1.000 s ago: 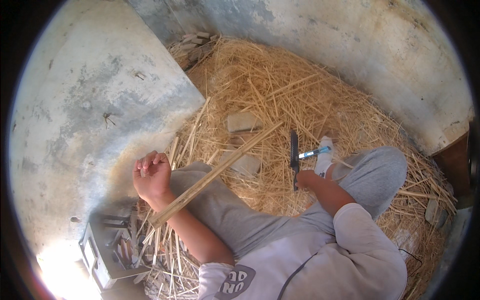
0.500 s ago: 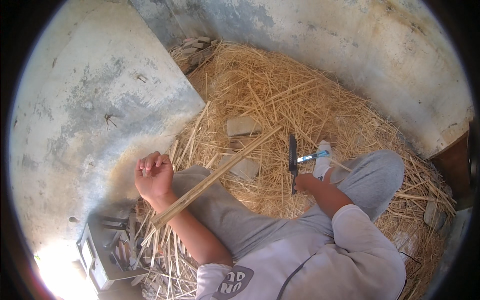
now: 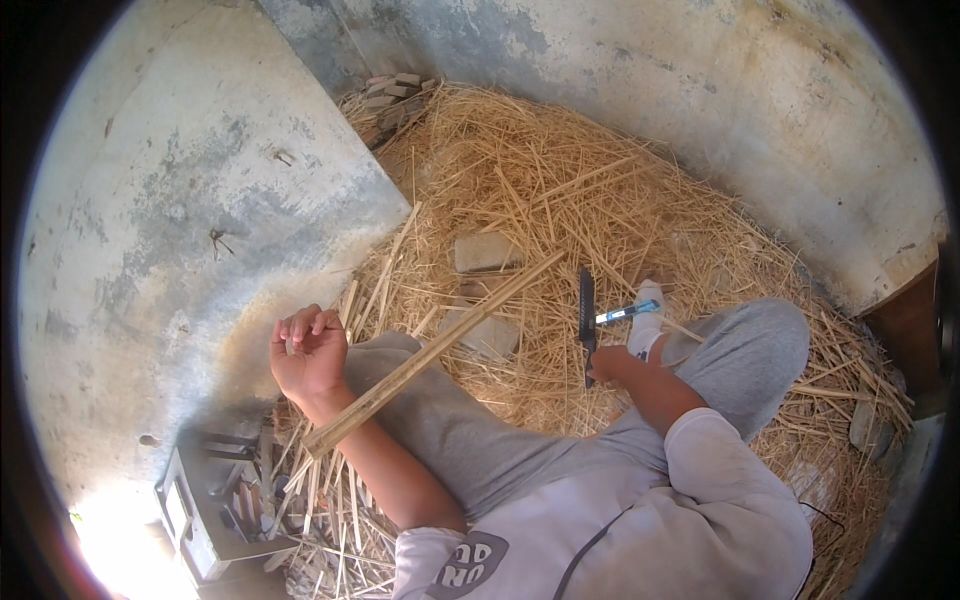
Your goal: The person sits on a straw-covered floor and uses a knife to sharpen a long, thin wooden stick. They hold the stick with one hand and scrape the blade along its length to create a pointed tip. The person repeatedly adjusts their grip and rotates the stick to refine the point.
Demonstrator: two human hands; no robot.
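Observation:
On the left, my left hand (image 3: 308,352) is raised with its palm showing and its fingers loosely curled; I see nothing held in it. A long split bamboo strip (image 3: 430,358) lies slantwise across my left forearm and reaches out over the straw. My right hand (image 3: 606,364), near my right foot, is closed on the narrow lower part of a black, knife-like tool (image 3: 587,305), its wider part pointing away from me. A slim blue and white object (image 3: 627,312), perhaps a cutter, sticks out crosswise beside the black tool. Whether the two touch cannot be told.
Straw and thin splints (image 3: 560,180) cover the floor. Flat bricks (image 3: 486,252) lie amid them, with more stacked in the far corner. A weathered wall (image 3: 200,200) stands close on my left. Low on the left is a grey metal frame (image 3: 205,545) with wood scraps.

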